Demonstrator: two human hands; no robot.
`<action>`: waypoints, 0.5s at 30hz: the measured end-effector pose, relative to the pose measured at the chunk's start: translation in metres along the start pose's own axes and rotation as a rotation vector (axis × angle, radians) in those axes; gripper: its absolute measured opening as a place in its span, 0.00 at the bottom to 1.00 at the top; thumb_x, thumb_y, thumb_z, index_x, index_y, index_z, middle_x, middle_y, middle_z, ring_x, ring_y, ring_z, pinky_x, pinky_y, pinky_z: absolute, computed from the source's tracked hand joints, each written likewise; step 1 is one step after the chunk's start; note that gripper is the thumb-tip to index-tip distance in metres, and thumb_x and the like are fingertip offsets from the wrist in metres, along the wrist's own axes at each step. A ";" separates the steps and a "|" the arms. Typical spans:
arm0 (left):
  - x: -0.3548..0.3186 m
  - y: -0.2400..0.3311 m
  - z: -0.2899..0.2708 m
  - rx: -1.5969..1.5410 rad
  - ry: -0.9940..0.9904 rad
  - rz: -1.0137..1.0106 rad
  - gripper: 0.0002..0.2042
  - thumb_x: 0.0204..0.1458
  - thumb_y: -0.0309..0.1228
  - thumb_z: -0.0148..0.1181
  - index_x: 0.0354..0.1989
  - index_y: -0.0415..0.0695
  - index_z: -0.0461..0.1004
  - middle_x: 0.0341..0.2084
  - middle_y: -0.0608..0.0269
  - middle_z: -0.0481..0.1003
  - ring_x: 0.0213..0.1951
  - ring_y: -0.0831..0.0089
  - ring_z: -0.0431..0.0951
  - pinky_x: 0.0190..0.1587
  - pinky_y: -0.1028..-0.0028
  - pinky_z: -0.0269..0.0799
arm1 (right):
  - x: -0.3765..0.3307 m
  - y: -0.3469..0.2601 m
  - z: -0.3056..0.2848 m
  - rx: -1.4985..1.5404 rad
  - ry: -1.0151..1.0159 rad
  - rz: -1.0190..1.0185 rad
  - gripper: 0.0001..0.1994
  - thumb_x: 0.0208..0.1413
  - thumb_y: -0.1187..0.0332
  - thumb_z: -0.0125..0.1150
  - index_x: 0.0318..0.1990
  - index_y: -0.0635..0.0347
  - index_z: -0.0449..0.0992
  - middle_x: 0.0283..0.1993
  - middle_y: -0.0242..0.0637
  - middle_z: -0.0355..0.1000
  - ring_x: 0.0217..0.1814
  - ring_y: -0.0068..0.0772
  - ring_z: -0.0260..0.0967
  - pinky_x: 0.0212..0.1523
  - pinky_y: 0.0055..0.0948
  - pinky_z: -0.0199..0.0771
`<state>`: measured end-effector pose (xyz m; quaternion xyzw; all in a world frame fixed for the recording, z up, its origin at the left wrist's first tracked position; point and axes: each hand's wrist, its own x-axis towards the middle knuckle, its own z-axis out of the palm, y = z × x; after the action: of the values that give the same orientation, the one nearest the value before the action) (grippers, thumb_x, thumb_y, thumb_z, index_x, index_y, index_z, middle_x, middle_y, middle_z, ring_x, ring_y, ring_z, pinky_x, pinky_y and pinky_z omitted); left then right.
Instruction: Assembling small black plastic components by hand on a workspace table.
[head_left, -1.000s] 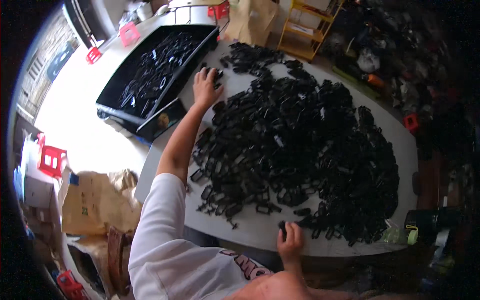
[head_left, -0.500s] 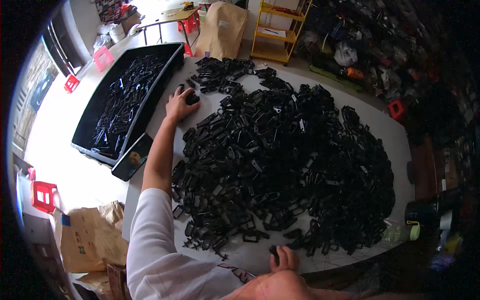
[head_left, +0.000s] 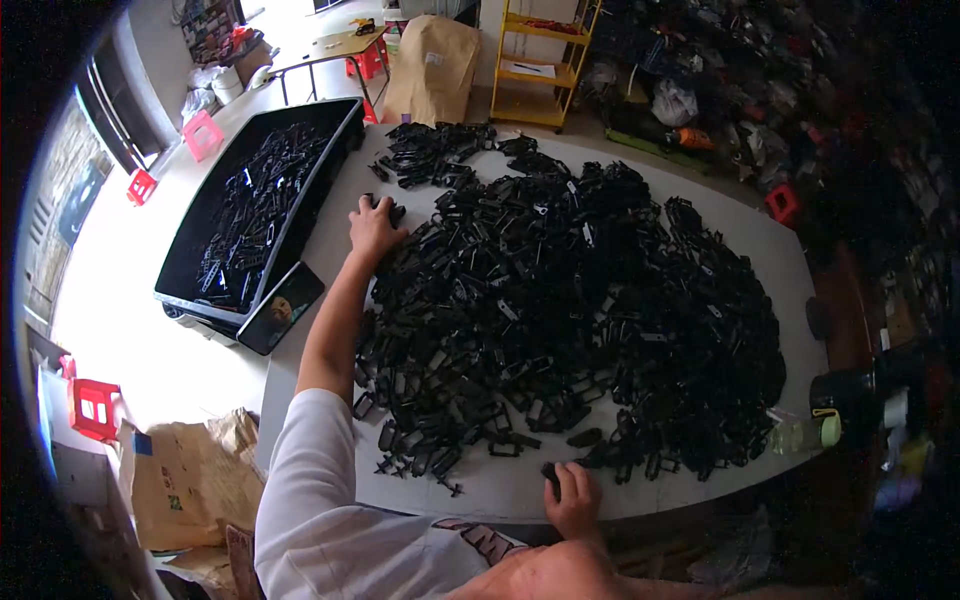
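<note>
Nearest me, my right hand [head_left: 573, 497] rests at the tabletop's [head_left: 500, 490] front edge, fingers curled around a small black plastic piece [head_left: 550, 477]. Beyond it spreads a wide heap of black plastic frames [head_left: 590, 300], flat rectangular loops tangled together. Farther left, my left hand [head_left: 373, 226] closes over another black piece [head_left: 388, 208] beside the heap. A black tray [head_left: 330, 170] holding more parts stands past that.
</note>
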<state>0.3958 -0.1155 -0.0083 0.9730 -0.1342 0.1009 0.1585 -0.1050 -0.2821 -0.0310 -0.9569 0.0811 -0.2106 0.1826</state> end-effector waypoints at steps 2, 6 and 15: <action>-0.003 0.007 0.000 0.014 0.002 -0.084 0.29 0.31 0.40 0.66 0.48 0.56 0.67 0.54 0.49 0.58 0.48 0.43 0.64 0.44 0.57 0.71 | 0.000 -0.001 0.002 -0.002 0.019 0.029 0.16 0.47 0.69 0.61 0.44 0.63 0.71 0.44 0.45 0.66 0.43 0.47 0.67 0.41 0.39 0.70; -0.010 0.010 -0.005 0.022 0.058 -0.084 0.30 0.32 0.40 0.66 0.48 0.52 0.66 0.53 0.48 0.59 0.48 0.44 0.65 0.43 0.57 0.72 | 0.004 -0.005 -0.003 -0.021 0.024 0.044 0.15 0.43 0.69 0.62 0.41 0.62 0.72 0.41 0.43 0.67 0.42 0.47 0.66 0.42 0.38 0.68; -0.015 0.008 -0.011 -0.073 0.055 -0.137 0.28 0.35 0.39 0.66 0.46 0.46 0.62 0.50 0.51 0.61 0.47 0.45 0.66 0.43 0.54 0.69 | 0.007 -0.003 -0.003 -0.011 0.015 0.030 0.15 0.43 0.69 0.62 0.41 0.62 0.72 0.41 0.43 0.67 0.42 0.46 0.67 0.42 0.38 0.69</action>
<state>0.3774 -0.1157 0.0008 0.9703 -0.0666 0.1115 0.2041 -0.0992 -0.2818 -0.0246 -0.9550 0.0978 -0.2144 0.1799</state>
